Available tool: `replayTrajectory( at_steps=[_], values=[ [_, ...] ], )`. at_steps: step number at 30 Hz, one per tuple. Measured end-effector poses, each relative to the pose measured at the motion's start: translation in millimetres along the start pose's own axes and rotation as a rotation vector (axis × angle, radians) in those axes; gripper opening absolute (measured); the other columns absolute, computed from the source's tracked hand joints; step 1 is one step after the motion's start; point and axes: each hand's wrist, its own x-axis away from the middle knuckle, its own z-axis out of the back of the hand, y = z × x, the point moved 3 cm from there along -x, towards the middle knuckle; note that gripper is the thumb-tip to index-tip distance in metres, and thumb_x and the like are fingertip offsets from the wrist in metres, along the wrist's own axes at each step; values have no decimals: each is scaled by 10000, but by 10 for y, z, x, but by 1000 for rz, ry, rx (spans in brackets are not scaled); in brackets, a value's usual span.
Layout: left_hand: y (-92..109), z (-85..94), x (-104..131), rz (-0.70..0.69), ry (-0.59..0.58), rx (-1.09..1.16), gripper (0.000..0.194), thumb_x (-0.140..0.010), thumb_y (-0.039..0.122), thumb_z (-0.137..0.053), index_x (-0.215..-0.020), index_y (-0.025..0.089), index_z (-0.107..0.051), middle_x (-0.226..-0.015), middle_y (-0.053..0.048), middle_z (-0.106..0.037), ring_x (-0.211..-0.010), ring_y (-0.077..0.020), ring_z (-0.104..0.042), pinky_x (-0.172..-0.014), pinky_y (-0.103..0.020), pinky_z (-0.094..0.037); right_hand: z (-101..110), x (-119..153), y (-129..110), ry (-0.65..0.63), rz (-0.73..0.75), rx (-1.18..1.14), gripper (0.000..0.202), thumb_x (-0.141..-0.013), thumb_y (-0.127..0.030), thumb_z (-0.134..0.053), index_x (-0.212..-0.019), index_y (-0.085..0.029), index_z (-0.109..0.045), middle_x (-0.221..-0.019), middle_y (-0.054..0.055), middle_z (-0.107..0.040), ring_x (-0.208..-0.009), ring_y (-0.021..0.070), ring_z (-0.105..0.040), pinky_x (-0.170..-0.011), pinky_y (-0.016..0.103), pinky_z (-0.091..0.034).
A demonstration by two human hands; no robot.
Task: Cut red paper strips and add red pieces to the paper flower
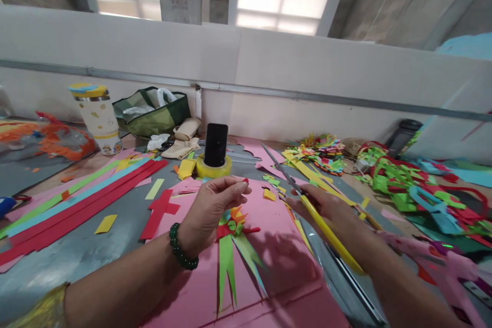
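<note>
My left hand (219,202), with a green bead bracelet (180,251) at its wrist, pinches a tiny red piece (246,181) between thumb and fingertips. Just beneath it lies a paper flower (232,225) with orange, green and red petals and long green and pale blue forked tails, on pink sheets (184,300). In my right hand (326,210) is a pair of scissors (313,210) with long grey blades and yellow handles, blades pointing up and left. The fingers of that hand are partly blurred.
A phone (216,144) stands in a yellow tape roll (213,166) ahead. Left are red strips (88,200), a tumbler (100,120) and a green bag (156,113). Right are paper piles (319,151) and a pink glue gun (434,261).
</note>
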Motion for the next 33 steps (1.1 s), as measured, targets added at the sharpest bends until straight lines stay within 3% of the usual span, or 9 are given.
replayTrajectory(
  at_steps=[3, 7, 11, 14, 16, 18, 20, 22, 33],
  values=[
    [-17, 16, -13, 34, -35, -59, 173, -657, 305, -794, -695, 155, -715, -733, -19, -699, -640, -79, -597, -650, -180, -464, 25, -110, 245, -170, -202, 351, 360, -884, -450, -401, -1006, -188, -616, -943, 124, -696, -852, 290, -645, -625, 333, -421],
    [-65, 31, -13, 99, -106, -120, 193, -684, 337, -772, -711, 153, -720, -749, -35, -704, -668, -103, -612, -680, -207, -476, -121, -171, 466, -304, -230, 418, 279, -757, -198, -528, -994, -121, -652, -1035, 191, -689, -948, 332, -643, -684, 358, -439],
    [-102, 32, 0, 135, -142, -167, 208, -696, 355, -762, -738, 153, -734, -775, -50, -715, -690, -114, -618, -690, -212, -476, -173, -160, 514, -334, -209, 373, 298, -679, -148, -610, -967, -116, -680, -995, 184, -705, -946, 335, -645, -705, 361, -455],
    [-128, 30, 8, 152, -150, -195, 196, -704, 350, -756, -740, 158, -740, -782, -53, -719, -684, -113, -617, -689, -212, -472, -81, -113, 385, -239, -191, 347, 346, -713, -173, -620, -1052, -118, -663, -1020, 194, -694, -970, 347, -631, -751, 407, -458],
    [-146, 25, 15, 149, -165, -236, 200, -717, 358, -744, -751, 161, -743, -786, -56, -720, -692, -117, -619, -694, -216, -471, -46, -74, 204, -136, -107, 216, 348, -812, -248, -559, -1146, -164, -613, -1057, 147, -684, -978, 284, -630, -773, 379, -470],
    [-161, 11, 23, 130, -198, -295, 211, -732, 370, -731, -758, 161, -744, -788, -59, -719, -704, -126, -619, -695, -223, -469, -68, -37, -21, -24, 73, -171, 300, -880, -351, -502, -1122, -201, -595, -1031, 85, -682, -925, 202, -638, -741, 309, -496],
    [-175, -11, 34, 108, -236, -357, 212, -751, 367, -713, -748, 158, -742, -776, -59, -714, -701, -129, -612, -683, -224, -463, -134, -2, -199, 51, 221, -599, 271, -847, -396, -569, -1027, -197, -604, -972, 56, -674, -856, 168, -640, -701, 282, -515],
    [-190, -32, 44, 99, -262, -404, 203, -771, 349, -695, -734, 155, -739, -747, -51, -701, -677, -123, -597, -661, -218, -452, -231, 18, -297, 69, 273, -822, 218, -791, -342, -652, -943, -189, -619, -907, 36, -662, -799, 148, -633, -681, 276, -521],
    [-270, -42, 94, 279, -272, -280, 216, -766, 355, -706, -795, 146, -752, -835, -83, -706, -729, -131, -607, -703, -210, -468, -337, 57, -303, 104, 224, -968, 44, -754, -204, -663, -791, -181, -660, -784, 3, -640, -735, 120, -595, -664, 259, -512]
  ],
)
